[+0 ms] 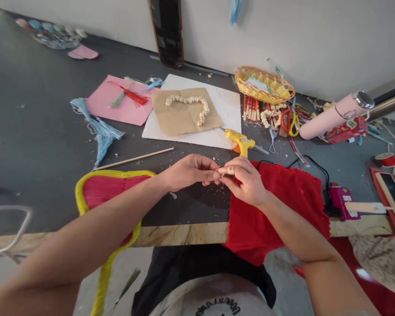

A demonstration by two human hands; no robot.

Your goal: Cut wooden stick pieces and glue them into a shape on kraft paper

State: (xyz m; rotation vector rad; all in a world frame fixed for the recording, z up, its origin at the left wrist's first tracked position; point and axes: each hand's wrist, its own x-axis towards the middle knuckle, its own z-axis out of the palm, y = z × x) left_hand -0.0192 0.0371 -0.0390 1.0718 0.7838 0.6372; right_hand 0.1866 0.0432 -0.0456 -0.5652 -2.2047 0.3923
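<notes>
My left hand (197, 171) and my right hand (245, 177) meet over the front of the dark table. Their fingertips pinch together on a tiny pale piece (221, 174), mostly hidden, so its kind is unclear. Small crumbs lie on the table below. Beyond my hands, a curved chain of cream-coloured bits (200, 105) rests on a brown paper sheet (171, 125), which lies on a white board (191, 139). A yellow glue gun (238, 139) sits just behind my right hand, its nozzle at the board's edge.
A red cloth (283, 188) hangs over the front edge under my right forearm. Beneath my left forearm is a yellow-rimmed pink fan (108, 188). A thin stick (134, 159), blue tassels (100, 131), a wicker basket (265, 85), scissors (292, 123) and a pink flask (335, 115) lie around.
</notes>
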